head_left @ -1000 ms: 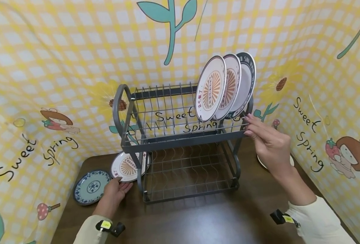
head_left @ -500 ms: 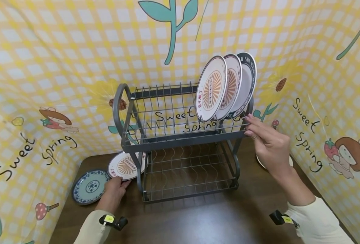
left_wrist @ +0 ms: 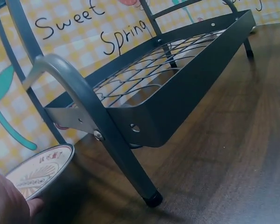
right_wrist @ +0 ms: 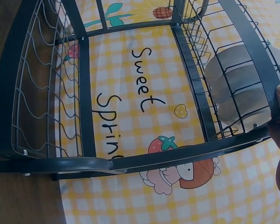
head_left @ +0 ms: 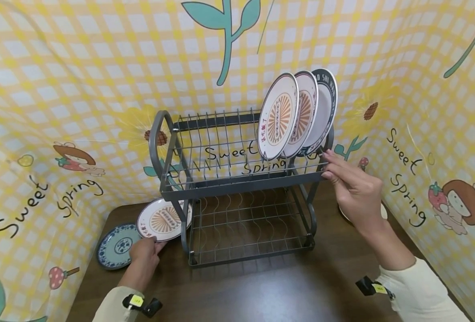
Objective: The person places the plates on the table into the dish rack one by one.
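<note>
My left hand pinches the near rim of a white plate with an orange sunburst and red characters, thumb on top. This plate is just left of the dish rack's lower left leg, and its left edge overlaps a blue floral plate. In the left wrist view the held plate looks tilted and partly raised off the table. My right hand grips the front right corner of the grey two-tier dish rack. Two sunburst plates and a dark-rimmed plate stand upright in the upper tier's right end.
Behind my right wrist lies a mostly hidden pale round dish. The rack's lower tier has wavy wires and stands on the brown wooden table. Yellow checked cloth surrounds the back and sides.
My left hand has shifted left with the sunburst plate, bringing it toward the blue floral plate. Its thumb has come over the rim. The right hand stays on the rack corner.
</note>
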`<action>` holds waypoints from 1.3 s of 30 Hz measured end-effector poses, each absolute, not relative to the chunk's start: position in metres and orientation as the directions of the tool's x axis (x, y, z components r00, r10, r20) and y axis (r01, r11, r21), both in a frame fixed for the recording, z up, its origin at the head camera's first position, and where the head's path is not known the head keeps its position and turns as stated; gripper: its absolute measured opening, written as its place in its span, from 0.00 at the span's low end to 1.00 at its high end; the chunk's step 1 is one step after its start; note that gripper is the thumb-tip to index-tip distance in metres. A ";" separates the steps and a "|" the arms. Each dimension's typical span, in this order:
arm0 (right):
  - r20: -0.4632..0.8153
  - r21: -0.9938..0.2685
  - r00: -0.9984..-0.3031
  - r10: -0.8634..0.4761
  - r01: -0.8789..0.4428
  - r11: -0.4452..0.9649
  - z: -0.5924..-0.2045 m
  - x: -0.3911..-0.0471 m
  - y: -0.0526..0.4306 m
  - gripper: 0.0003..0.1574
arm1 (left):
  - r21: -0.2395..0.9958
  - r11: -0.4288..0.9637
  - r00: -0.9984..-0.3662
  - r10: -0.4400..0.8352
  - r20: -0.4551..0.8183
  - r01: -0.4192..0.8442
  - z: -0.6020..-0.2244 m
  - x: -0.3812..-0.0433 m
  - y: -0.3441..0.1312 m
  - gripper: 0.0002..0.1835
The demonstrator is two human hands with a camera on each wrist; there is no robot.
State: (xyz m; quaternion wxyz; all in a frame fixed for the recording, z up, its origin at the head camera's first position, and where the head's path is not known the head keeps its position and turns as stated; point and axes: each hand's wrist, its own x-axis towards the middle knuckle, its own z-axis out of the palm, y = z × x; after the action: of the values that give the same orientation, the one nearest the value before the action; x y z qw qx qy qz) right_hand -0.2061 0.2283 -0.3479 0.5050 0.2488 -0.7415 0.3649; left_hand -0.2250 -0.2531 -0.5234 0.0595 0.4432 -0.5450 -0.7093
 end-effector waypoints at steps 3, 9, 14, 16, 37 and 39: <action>0.931 -0.289 -0.365 -0.003 -0.741 0.607 -0.347 -0.207 0.228 0.15 | 0.841 -0.392 -0.600 -0.590 -0.540 -0.371 -0.516 -0.216 -0.257 0.28; 0.934 -0.285 -0.357 0.000 -0.746 0.602 -0.346 -0.207 0.227 0.14 | 0.875 -0.377 -0.631 -0.608 -0.482 -0.305 -0.498 -0.193 -0.267 0.31; 0.937 -0.284 -0.349 0.009 -0.746 0.602 -0.347 -0.207 0.227 0.15 | 0.873 -0.373 -0.633 -0.603 -0.485 -0.314 -0.482 -0.174 -0.277 0.30; 0.938 -0.282 -0.347 0.009 -0.747 0.602 -0.347 -0.206 0.227 0.15 | 0.866 -0.391 -0.632 -0.594 -0.497 -0.313 -0.475 -0.166 -0.282 0.31; 0.945 -0.277 -0.327 0.026 -0.752 0.599 -0.350 -0.206 0.225 0.15 | 0.938 -0.167 -0.637 -0.697 -0.331 -0.305 -0.445 -0.133 -0.300 0.25; 0.946 -0.275 -0.325 0.024 -0.757 0.593 -0.349 -0.206 0.224 0.15 | 0.956 -0.130 -0.649 -0.709 -0.275 -0.263 -0.443 -0.130 -0.295 0.22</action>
State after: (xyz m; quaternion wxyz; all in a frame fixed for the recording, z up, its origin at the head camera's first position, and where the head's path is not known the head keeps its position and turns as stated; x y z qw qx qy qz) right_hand -0.2062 0.2244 -0.3490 0.5231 0.2531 -0.7232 0.3733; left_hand -0.1303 -0.2951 -0.4432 0.1721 0.3817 -0.6366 -0.6476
